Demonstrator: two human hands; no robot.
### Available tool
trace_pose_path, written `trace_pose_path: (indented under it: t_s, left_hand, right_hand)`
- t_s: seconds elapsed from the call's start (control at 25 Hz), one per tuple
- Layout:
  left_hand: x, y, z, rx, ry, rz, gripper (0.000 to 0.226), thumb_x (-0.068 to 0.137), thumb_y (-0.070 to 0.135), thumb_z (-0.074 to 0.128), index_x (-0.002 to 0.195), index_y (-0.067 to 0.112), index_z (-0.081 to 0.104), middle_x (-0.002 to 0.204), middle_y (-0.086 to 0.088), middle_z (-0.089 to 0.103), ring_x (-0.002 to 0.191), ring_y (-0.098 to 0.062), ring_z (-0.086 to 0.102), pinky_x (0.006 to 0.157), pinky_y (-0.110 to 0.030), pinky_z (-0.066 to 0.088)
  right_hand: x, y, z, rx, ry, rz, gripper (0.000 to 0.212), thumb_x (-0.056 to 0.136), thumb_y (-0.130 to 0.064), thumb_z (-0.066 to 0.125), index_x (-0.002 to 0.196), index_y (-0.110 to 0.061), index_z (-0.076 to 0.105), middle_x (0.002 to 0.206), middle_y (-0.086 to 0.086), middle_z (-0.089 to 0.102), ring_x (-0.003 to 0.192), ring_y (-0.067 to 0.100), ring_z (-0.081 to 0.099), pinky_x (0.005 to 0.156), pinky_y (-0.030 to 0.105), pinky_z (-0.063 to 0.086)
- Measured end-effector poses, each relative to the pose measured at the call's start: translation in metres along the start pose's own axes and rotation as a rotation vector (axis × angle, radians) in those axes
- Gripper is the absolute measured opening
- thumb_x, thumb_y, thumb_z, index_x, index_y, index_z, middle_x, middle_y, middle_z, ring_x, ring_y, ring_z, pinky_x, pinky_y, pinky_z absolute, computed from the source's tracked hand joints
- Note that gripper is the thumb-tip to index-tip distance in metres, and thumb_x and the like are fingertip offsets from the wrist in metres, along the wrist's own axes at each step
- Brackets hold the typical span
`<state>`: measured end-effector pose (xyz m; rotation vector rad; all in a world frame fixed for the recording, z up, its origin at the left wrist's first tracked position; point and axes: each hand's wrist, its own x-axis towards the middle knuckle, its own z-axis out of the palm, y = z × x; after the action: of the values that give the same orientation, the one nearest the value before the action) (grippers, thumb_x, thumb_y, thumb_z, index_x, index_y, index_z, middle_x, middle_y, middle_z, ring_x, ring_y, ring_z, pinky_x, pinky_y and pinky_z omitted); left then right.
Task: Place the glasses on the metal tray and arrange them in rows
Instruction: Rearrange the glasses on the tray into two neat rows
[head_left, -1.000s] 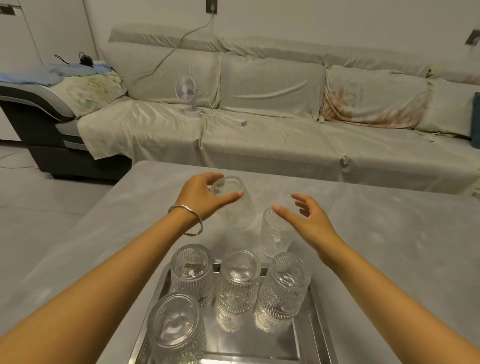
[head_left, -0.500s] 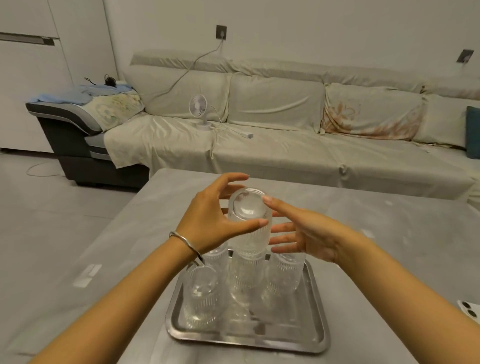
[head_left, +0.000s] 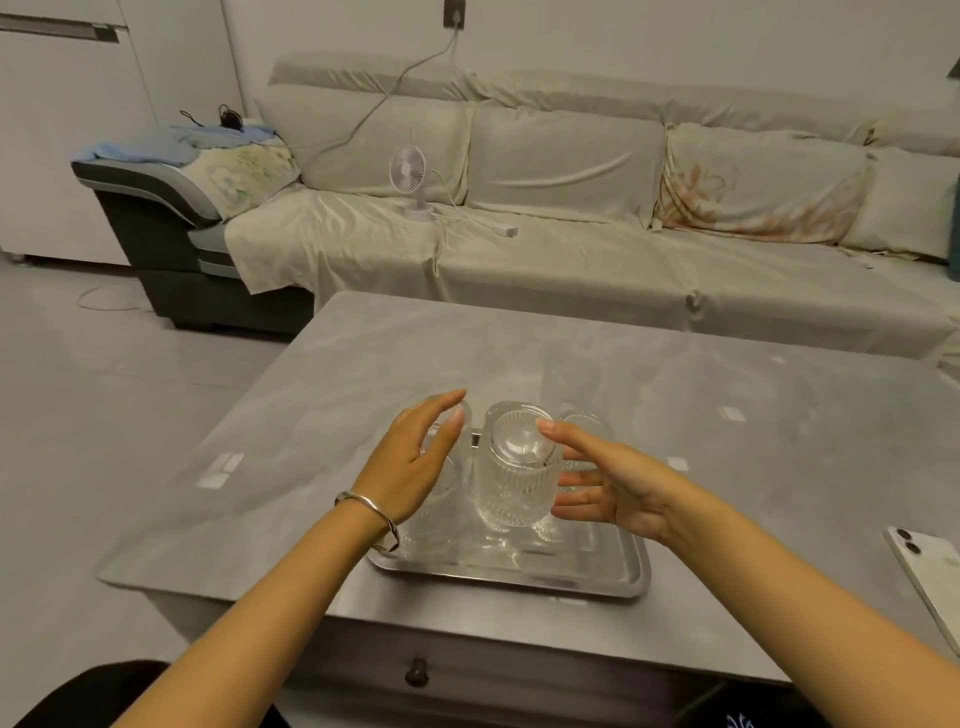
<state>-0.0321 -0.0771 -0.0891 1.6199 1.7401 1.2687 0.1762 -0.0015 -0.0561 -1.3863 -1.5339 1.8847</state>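
Observation:
A metal tray (head_left: 571, 574) lies near the front edge of the grey table (head_left: 322, 415). Several clear ribbed glasses stand on it, partly hidden by my hands. An upturned glass (head_left: 514, 478) stands in the middle of the tray between my hands. My left hand (head_left: 415, 467) is open just left of it, fingers apart from it, in front of another glass (head_left: 436, 525). My right hand (head_left: 602, 483) is open on its right, with the index fingertip at the glass's top edge. One more glass (head_left: 569, 379) stands on the table beyond the tray.
A white phone (head_left: 930, 577) lies at the table's right edge. A drawer knob (head_left: 416, 673) sits below the table front. Behind the table is a covered sofa (head_left: 571, 249) with a small fan (head_left: 410, 176) and a cable on it.
My left hand carried a glass from the table to the tray and has let go of it. My right hand came in beside it. The view has pulled back.

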Motion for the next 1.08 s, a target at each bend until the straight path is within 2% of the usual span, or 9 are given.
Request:
trace_pose_path:
  t_s: [0.12, 0.2, 0.4, 0.52, 0.6, 0.92, 1.0, 1.08]
  left_hand:
    - [-0.005, -0.026, 0.005, 0.250, -0.085, -0.059, 0.047, 0.094, 0.042, 0.033, 0.139, 0.029, 0.032, 0.151, 0.006, 0.031, 0.142, -0.012, 0.018, 0.116, -0.033, 0.016]
    - [-0.005, -0.033, 0.008, 0.315, -0.129, -0.062, 0.050, 0.094, 0.042, 0.034, 0.141, 0.028, 0.027, 0.153, 0.007, 0.026, 0.143, -0.010, 0.011, 0.118, -0.037, 0.012]
    - [-0.005, -0.036, 0.011, 0.378, -0.124, -0.056, 0.060, 0.089, 0.051, 0.038, 0.143, 0.027, 0.024, 0.154, 0.007, 0.023, 0.144, -0.010, 0.008, 0.118, -0.036, 0.013]
    - [-0.006, -0.038, 0.011, 0.414, -0.125, -0.045, 0.060, 0.090, 0.050, 0.038, 0.143, 0.026, 0.024, 0.155, 0.007, 0.022, 0.144, -0.011, 0.007, 0.118, -0.038, 0.015]
    - [-0.005, -0.038, 0.011, 0.410, -0.126, -0.048, 0.060, 0.090, 0.050, 0.038, 0.143, 0.026, 0.024, 0.155, 0.007, 0.022, 0.144, -0.010, 0.007, 0.117, -0.038, 0.016]
    - [-0.005, -0.038, 0.012, 0.415, -0.127, -0.047, 0.061, 0.089, 0.050, 0.039, 0.143, 0.025, 0.024, 0.155, 0.006, 0.021, 0.144, -0.011, 0.006, 0.117, -0.036, 0.015]
    - [-0.006, -0.036, 0.011, 0.404, -0.137, -0.047, 0.064, 0.085, 0.058, 0.039, 0.141, 0.031, 0.027, 0.155, 0.006, 0.021, 0.144, -0.011, 0.006, 0.117, -0.038, 0.015]
    - [-0.008, -0.033, 0.009, 0.421, -0.178, -0.038, 0.072, 0.070, 0.074, 0.040, 0.135, 0.042, 0.035, 0.155, 0.008, 0.019, 0.144, -0.013, 0.004, 0.116, -0.043, 0.015]
  right_hand:
    - [0.010, 0.017, 0.003, -0.007, 0.020, 0.073, 0.079, 0.034, -0.060, 0.080, 0.099, -0.016, 0.065, 0.104, 0.015, 0.070, 0.091, 0.029, 0.072, 0.076, 0.036, 0.060]
    - [0.017, 0.027, 0.006, -0.012, 0.029, 0.108, 0.080, 0.037, -0.060, 0.080, 0.102, -0.016, 0.064, 0.107, 0.015, 0.069, 0.093, 0.029, 0.071, 0.076, 0.036, 0.060]
    - [0.033, 0.044, 0.009, -0.010, 0.055, 0.134, 0.069, 0.053, -0.056, 0.080, 0.108, -0.017, 0.064, 0.107, 0.016, 0.070, 0.094, 0.030, 0.071, 0.084, 0.039, 0.058]
    - [0.037, 0.048, 0.010, -0.013, 0.053, 0.152, 0.065, 0.051, -0.057, 0.080, 0.102, -0.019, 0.064, 0.103, 0.014, 0.071, 0.093, 0.029, 0.071, 0.085, 0.040, 0.058]
    - [0.039, 0.050, 0.010, -0.009, 0.059, 0.163, 0.063, 0.057, -0.056, 0.078, 0.104, -0.017, 0.063, 0.104, 0.015, 0.071, 0.094, 0.030, 0.071, 0.087, 0.042, 0.057]
    - [0.039, 0.050, 0.012, 0.111, 0.032, 0.229, 0.059, 0.068, -0.051, 0.076, 0.110, -0.014, 0.058, 0.108, 0.019, 0.067, 0.098, 0.032, 0.068, 0.079, 0.040, 0.059]
    - [0.039, 0.050, 0.013, 0.117, 0.026, 0.236, 0.065, 0.069, -0.048, 0.076, 0.118, -0.013, 0.055, 0.115, 0.022, 0.064, 0.104, 0.034, 0.065, 0.080, 0.040, 0.059]
    - [0.039, 0.049, 0.015, 0.128, 0.030, 0.238, 0.069, 0.071, -0.046, 0.076, 0.126, -0.011, 0.052, 0.124, 0.024, 0.059, 0.113, 0.036, 0.060, 0.081, 0.041, 0.058]
